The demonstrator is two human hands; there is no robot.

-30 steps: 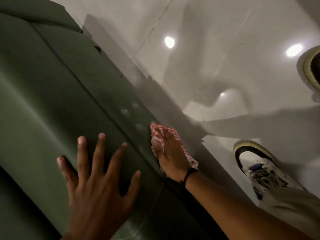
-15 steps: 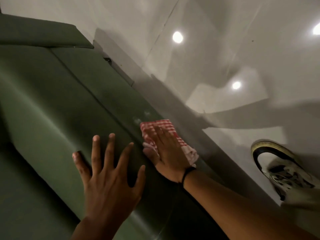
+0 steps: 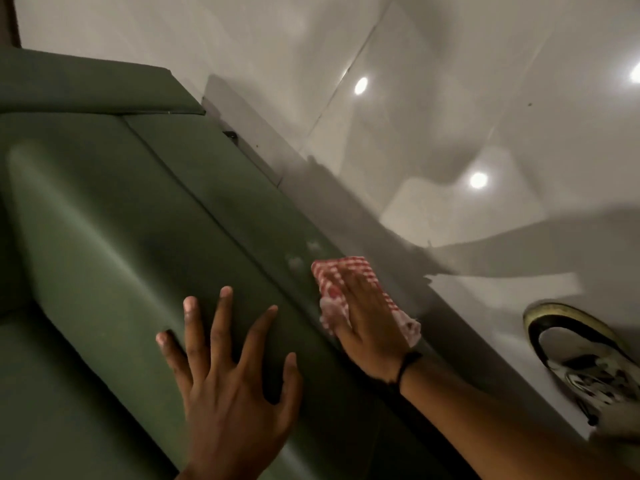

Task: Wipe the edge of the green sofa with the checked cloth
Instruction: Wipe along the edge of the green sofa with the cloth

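The right hand (image 3: 367, 320) was flat on top of the checked cloth (image 3: 341, 271), pressing it onto the outer edge of the green sofa (image 3: 114, 237), so more of a palm-down press than a pinch. The cloth was bunched up under the palm, red and white squares poking out past the fingertips on the far side and a crumpled bit sticking out near the wrist. The left hand (image 3: 228, 372) held nothing, fingers spread wide and planted on the rounded top of the sofa just left of the cloth, looked like it was bracing.

There were a couple of pale smudges (image 3: 294, 262) on the edge just beyond the cloth, so I'd say the wipe was mid-way, with plenty of edge left toward the far end.

What could go wrong, in my opinion: the cloth was only pinned by pressure, so a fast push along the edge could make it roll up or slip out and drop onto the shiny floor (image 3: 485, 98) on the right. The hand could also slide off that edge. The shoe (image 3: 585, 358) was close by on the floor too.
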